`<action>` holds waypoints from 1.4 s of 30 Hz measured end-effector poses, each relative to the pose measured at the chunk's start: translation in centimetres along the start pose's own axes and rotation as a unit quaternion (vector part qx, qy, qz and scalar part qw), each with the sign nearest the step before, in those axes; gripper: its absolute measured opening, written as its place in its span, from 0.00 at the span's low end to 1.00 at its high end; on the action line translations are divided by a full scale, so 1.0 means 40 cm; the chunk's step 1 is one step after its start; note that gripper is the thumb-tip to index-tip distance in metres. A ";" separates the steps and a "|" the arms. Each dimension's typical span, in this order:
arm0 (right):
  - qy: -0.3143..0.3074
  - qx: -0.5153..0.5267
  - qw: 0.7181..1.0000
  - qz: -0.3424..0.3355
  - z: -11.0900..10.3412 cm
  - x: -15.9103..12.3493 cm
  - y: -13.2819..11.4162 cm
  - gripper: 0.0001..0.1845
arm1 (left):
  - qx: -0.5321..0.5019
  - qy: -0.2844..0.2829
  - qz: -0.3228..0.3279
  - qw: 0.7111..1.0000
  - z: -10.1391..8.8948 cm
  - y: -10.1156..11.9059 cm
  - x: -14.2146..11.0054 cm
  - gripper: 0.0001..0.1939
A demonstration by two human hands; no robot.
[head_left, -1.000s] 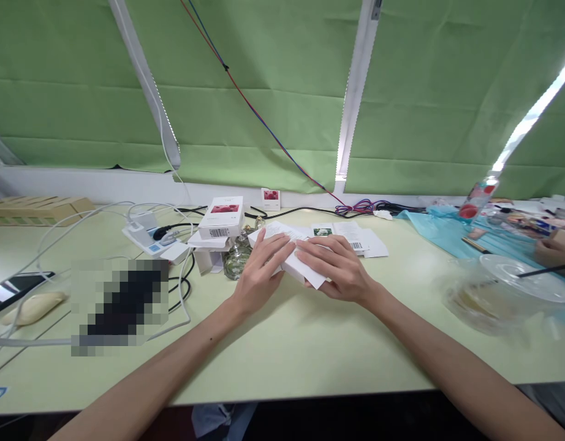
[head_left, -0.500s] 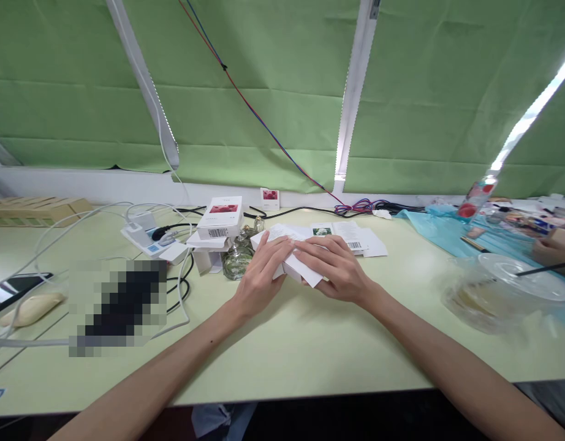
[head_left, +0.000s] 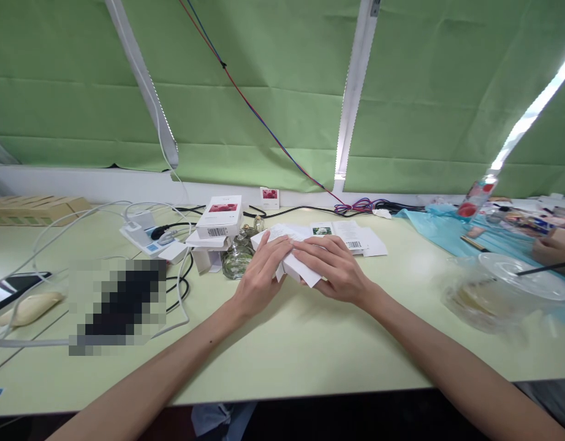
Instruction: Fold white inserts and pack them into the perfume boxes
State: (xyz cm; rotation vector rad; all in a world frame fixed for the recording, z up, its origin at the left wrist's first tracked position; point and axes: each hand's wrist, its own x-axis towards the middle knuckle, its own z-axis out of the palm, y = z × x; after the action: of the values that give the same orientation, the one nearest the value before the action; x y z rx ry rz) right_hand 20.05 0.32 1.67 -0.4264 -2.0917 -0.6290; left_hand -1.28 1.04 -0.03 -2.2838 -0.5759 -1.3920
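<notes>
A small white cardboard box (head_left: 302, 267) with loose flaps lies in front of me, tilted between both hands. My left hand (head_left: 263, 274) grips its left side, fingers laid over the top. From the right, my right hand (head_left: 336, 268) holds it with fingers across the upper face and the thumb underneath. The fingertips of the two hands nearly meet and cover much of the box. Just left of my left hand stands a clear glass bottle (head_left: 236, 262). Behind my right hand lies a flattened white printed carton (head_left: 349, 234) with a barcode.
Another white box (head_left: 219, 217) with a red picture rests on an open carton at the left. Cables, a power strip (head_left: 143, 237) and a computer mouse (head_left: 30, 308) spread farther left. At the right are a lidded plastic cup (head_left: 498, 294), blue plastic sheeting (head_left: 441, 236) and another person's hand (head_left: 556, 251).
Both hands keep their grip on the white box, with only a very slight shift of the fingers. The other things stay in place.
</notes>
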 end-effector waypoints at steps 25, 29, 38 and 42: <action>-0.015 0.025 0.999 0.017 0.003 0.005 -0.016 0.22 | 0.001 -0.013 -0.010 1.000 -0.002 0.002 0.002 0.24; -0.018 0.024 0.999 0.023 0.003 0.007 -0.017 0.21 | -0.002 -0.007 -0.007 1.000 -0.001 0.001 0.001 0.25; -0.023 0.037 0.999 0.030 0.012 0.003 -0.017 0.23 | -0.016 0.002 0.012 1.000 0.002 0.004 0.004 0.27; -0.031 0.031 0.998 0.036 0.010 0.006 -0.019 0.23 | -0.022 0.005 0.018 1.000 0.003 0.004 0.005 0.27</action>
State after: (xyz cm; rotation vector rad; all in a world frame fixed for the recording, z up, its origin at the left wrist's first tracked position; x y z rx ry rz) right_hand 19.27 -0.07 1.47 -0.4881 -2.1379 -0.5133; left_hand -1.01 0.99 0.06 -2.3078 -0.5042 -1.4114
